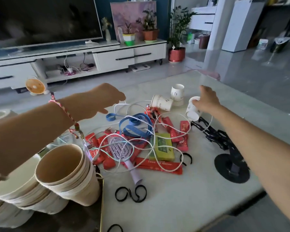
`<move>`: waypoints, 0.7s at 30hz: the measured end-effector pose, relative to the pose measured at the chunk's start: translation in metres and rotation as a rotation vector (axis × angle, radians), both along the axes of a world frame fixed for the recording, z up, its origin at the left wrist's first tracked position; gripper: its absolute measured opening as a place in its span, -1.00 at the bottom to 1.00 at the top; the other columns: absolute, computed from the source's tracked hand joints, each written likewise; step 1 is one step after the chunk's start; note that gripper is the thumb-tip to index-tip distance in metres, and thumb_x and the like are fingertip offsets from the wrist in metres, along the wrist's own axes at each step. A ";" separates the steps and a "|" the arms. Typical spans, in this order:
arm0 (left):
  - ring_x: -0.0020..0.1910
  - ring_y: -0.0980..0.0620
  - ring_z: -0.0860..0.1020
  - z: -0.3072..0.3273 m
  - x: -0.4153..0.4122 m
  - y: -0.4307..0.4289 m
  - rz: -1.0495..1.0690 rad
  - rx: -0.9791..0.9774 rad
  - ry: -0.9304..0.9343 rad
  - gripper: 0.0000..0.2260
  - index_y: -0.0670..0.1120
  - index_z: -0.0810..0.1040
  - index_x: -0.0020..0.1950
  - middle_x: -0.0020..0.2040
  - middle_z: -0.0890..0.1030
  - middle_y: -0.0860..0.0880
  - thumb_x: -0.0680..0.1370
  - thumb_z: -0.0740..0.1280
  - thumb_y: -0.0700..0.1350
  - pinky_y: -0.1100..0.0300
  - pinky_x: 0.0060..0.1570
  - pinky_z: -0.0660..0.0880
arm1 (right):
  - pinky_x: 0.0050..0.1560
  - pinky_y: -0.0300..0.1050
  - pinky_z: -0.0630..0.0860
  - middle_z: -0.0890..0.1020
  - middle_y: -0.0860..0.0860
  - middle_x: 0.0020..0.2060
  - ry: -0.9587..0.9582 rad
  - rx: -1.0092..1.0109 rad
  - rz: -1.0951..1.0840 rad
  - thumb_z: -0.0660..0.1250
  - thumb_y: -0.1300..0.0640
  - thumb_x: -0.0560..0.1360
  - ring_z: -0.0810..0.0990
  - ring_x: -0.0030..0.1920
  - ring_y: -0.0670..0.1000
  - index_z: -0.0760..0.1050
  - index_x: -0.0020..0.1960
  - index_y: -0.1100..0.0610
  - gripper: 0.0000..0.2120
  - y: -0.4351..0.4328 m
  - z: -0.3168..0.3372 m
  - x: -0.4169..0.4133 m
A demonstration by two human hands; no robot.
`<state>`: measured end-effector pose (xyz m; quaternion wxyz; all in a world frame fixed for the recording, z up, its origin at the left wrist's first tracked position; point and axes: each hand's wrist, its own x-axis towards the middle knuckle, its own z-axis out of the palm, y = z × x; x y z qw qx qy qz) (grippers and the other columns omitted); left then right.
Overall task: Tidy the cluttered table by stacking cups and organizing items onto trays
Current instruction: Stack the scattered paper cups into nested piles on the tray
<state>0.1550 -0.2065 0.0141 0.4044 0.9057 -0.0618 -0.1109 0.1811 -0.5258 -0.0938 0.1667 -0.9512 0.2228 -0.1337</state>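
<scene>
Pretty messy tabletop (199, 195) here. The right hand (208, 101) is reaching out to the far right side and has its fingers wrapped around a white paper cup (193, 108), which is tipped on its side with the open mouth facing toward the near left. Just left of that hand there's a second cup lying on its side (161, 102), and right behind it an upright cup (177, 94), the two touching or nearly so.

The left hand (105, 99) hovers over the far left of the pile, fingers loosely curled downward and holding nothing as far as I can see (there's a braided bracelet (64, 109) on that wrist). Right below its fingertips is a white cable (124, 106) that loops across the whole heap.

The middle of the pile: a blue strap (136, 124), a bunch of red sachets (159, 166), a green packet (161, 146) and a purple hairbrush (122, 151), all tangled under the cable. Black hair ties (131, 193) lie on the near side, and a black stand (231, 168) sits to the right, under the right forearm.

In the near left corner, well apart from both hands, there's a stack of brown paper cups (65, 171) lying tilted on a dark tray (84, 218).
</scene>
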 end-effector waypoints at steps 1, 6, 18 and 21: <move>-0.08 0.00 0.45 -0.002 0.003 0.001 0.005 -0.003 0.017 -0.90 -0.14 0.57 -0.07 -0.13 0.52 -0.06 0.55 0.27 -0.16 0.21 -0.28 0.42 | 0.24 0.05 0.29 0.24 0.19 0.40 0.036 -0.037 0.001 0.28 0.02 0.50 0.25 0.35 0.24 0.14 0.42 0.21 -0.40 -0.003 -0.004 0.006; -0.01 -0.04 0.45 -0.008 0.011 0.016 0.057 -0.010 0.060 -0.86 -0.11 0.56 -0.14 -0.08 0.52 -0.09 0.56 0.23 -0.17 0.05 -0.09 0.42 | 0.21 0.03 0.30 0.37 0.20 0.32 0.163 0.019 -0.081 0.34 -0.06 0.45 0.31 0.32 0.22 0.19 0.38 0.20 -0.36 -0.011 -0.014 0.024; 0.18 -0.10 0.44 0.014 -0.025 0.064 0.112 -0.136 -0.080 -0.79 -0.20 0.51 0.17 0.15 0.50 -0.15 0.57 0.22 -0.19 -0.04 0.16 0.39 | -0.27 -0.14 0.41 0.64 0.14 -0.09 -0.295 0.205 0.554 0.25 0.25 0.50 0.56 -0.13 0.07 0.52 -0.03 0.25 -0.89 0.128 0.098 -0.055; 0.13 -0.06 0.42 0.020 -0.037 0.108 0.147 -0.127 -0.142 -0.81 -0.15 0.52 0.14 0.15 0.48 -0.09 0.58 0.18 -0.23 0.08 -0.01 0.42 | -0.10 -0.01 0.48 0.65 0.15 -0.13 -0.468 0.255 0.855 0.24 0.29 0.52 0.61 -0.11 0.11 0.47 0.02 0.29 -0.89 0.203 0.119 -0.105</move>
